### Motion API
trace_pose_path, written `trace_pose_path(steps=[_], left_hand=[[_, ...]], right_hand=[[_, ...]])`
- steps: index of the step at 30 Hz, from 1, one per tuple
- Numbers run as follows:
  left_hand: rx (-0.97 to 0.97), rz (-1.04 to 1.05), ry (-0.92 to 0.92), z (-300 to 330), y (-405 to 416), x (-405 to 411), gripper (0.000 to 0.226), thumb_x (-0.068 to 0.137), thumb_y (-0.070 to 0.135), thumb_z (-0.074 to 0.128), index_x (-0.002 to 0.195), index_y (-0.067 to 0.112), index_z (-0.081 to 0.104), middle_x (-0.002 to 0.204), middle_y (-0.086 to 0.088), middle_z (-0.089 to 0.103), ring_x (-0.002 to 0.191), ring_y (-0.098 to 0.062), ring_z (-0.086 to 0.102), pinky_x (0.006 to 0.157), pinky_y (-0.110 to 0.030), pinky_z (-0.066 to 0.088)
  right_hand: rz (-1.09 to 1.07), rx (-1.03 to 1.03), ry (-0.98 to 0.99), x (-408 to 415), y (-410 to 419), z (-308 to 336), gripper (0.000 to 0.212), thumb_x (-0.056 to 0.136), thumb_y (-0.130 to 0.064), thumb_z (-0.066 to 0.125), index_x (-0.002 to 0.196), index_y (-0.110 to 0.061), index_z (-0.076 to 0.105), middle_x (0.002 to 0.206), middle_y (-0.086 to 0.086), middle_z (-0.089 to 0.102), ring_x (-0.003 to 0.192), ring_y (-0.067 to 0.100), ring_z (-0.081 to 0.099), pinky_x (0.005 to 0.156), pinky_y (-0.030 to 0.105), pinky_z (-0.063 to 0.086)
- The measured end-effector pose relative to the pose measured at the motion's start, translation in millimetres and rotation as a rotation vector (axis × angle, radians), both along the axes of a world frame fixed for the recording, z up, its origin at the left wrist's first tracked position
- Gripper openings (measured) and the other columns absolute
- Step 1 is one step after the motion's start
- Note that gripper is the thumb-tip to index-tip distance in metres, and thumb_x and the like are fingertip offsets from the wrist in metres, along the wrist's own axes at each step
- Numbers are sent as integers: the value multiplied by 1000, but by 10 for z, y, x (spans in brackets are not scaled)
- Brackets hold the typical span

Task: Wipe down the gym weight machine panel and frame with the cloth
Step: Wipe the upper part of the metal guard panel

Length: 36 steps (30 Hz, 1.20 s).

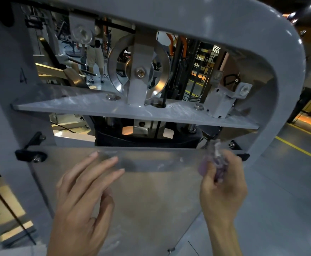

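Gym floor, grey, with yellow lines (298,148) at 3 o'clock; more machines and one standing person, legs only visible, through the frame opening at 11 o'clock.

Hands, two. My left hand (82,196) lies flat on the panel at 7 o'clock, fingers straight and spread, tips pointing toward 1 o'clock. My right hand (223,185) at 4 o'clock is curled around the cloth (213,163).

Cloth, one: purple-pink, bunched, blurred; its long axis runs roughly up and down, top end poking past my fingers at the panel's upper right corner. Most of it is hidden in my fist.

Panel (151,200), one: clear plastic sheet, smudged, upper edge running 9 to 3 o'clock, narrowing downward; bottom cut off by the picture edge.

Black brackets, two: one (30,155) at the panel's upper left, one (243,156) at upper right, partly behind my right hand.

Frame (287,89), one: grey, curved over the top from 12 to 3 o'clock.

Shelf plate (95,106), one, grey, crossing the opening. Pulley (139,68), one, metal, above it at 12 o'clock.
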State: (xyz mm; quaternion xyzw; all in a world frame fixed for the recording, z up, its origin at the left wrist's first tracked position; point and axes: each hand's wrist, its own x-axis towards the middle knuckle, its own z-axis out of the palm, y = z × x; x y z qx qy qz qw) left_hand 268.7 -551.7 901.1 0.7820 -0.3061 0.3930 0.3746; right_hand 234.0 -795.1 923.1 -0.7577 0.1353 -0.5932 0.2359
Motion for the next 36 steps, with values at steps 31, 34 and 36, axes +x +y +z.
trace_pose_path(steps=[31, 34, 36], left_hand=[[-112, -70, 180, -106, 767, 44, 37, 87, -3, 53, 116, 9, 72, 133, 2, 65, 130, -19, 58, 110, -32, 43], [-103, -86, 196, -130, 831, 48, 34, 91, 7, 49, 116, 11, 72, 133, 3, 65, 131, -16, 57, 111, -26, 41], [-101, -86, 209, -132, 854, 51, 35, 91, 11, 48, 117, 12, 71, 134, 4, 64, 131, -14, 56, 112, -23, 39]], right_hand=[[-65, 72, -63, 146, 476, -43, 24, 93, -10, 58, 108, -27, 55, 90, 2, 60, 66, 27, 57, 59, 23, 45], [-49, 56, -63, 233, 797, -63, 23, 93, -13, 55, 111, -27, 55, 93, -7, 57, 70, 13, 53, 64, 17, 46], [-7, 2, -3, 261, 1001, -82, 23, 90, -20, 49, 112, -20, 58, 94, -10, 53, 74, 1, 44, 69, 4, 38]])
